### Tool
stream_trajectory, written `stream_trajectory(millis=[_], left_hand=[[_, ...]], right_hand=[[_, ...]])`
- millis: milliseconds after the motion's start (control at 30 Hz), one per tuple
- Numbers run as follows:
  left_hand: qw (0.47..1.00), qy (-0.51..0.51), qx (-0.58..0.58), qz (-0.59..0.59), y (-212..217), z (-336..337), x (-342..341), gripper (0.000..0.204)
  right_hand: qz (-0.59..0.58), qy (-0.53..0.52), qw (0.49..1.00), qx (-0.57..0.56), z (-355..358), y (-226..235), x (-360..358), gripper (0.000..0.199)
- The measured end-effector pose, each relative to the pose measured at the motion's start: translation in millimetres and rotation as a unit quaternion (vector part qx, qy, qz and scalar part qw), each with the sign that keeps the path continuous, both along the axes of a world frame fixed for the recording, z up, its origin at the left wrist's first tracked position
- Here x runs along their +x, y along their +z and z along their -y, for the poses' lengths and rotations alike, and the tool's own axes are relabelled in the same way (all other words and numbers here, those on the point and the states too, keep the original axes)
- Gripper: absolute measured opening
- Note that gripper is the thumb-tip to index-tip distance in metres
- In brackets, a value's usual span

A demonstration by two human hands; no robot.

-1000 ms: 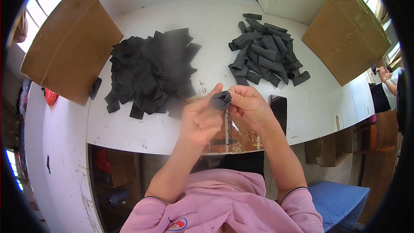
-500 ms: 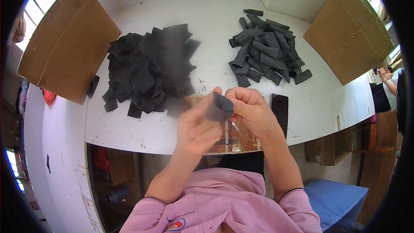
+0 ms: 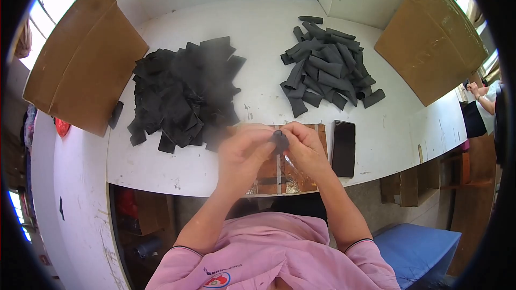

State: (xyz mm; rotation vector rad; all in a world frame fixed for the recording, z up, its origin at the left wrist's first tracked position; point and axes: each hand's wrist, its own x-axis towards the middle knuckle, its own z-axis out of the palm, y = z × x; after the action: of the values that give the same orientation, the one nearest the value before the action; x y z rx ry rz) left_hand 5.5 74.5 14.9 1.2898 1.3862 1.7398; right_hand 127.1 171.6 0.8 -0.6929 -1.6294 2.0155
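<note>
Between my two hands, over the table's front edge, is a small piece of dark grey cloth, bunched or rolled up. My left hand is closed round its left side, and the fingers of my right hand pinch it from the right. Much of the piece is hidden by the fingers. Beyond my left hand lies a heap of flat black cloth pieces. Farther to the right is a pile of dark grey rolled cloth tubes.
Under my hands lies a brown taped board. A black phone rests beside it on the white table. Cardboard boxes stand left and right. At far right, another person's hand shows. A blue seat stands lower right.
Both hands have drawn lower toward the board. The cloth, which showed as a wide open tube, now looks narrower and more covered by the fingers. The right hand has come closer to the left.
</note>
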Motion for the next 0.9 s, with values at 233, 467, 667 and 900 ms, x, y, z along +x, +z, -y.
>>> stream_trajectory(millis=[233, 467, 667, 900], left_hand=[[0.941, 0.010, 0.104, 0.322, 11.6, 7.9, 12.9, 0.015], [0.972, -0.035, 0.030, 0.232, -5.9, -1.6, 17.7, 0.024], [0.991, -0.094, -0.038, 0.087, 16.7, -14.8, 11.9, 0.014], [0.988, -0.118, -0.027, 0.094, 10.7, -20.1, 1.6, 0.006]], right_hand=[[0.079, -0.030, 0.779, 0.621, 2.3, 44.0, -1.3, 0.028], [0.096, -0.044, 0.805, 0.583, 0.6, 5.0, 4.4, 0.018], [-0.012, -0.070, 0.846, 0.528, 1.9, -25.8, 9.9, 0.013], [-0.067, -0.086, 0.832, 0.544, 2.4, -0.8, 3.9, 0.014]])
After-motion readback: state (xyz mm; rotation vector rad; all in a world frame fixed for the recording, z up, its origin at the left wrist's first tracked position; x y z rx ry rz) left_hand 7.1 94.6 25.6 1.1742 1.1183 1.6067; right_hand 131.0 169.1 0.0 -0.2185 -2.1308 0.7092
